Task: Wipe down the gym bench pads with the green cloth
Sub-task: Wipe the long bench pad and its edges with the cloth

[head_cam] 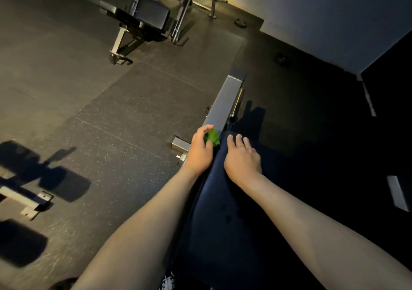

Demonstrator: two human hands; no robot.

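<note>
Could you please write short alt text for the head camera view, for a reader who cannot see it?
Seen from above, a person's left hand grips a bunched green cloth at the far left edge of a dark bench pad, while the right hand rests flat on the pad. A grey metal frame extends beyond the pad, and another bench stands farther off on the dim rubber floor.

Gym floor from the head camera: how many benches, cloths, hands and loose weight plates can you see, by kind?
Benches: 2, the near bench under the hands and the far bench
Cloth: 1, green, held in the left hand
Hands: 2, left hand and right hand
Weight plates on the floor: 2, plate and plate
Total: 7
</note>
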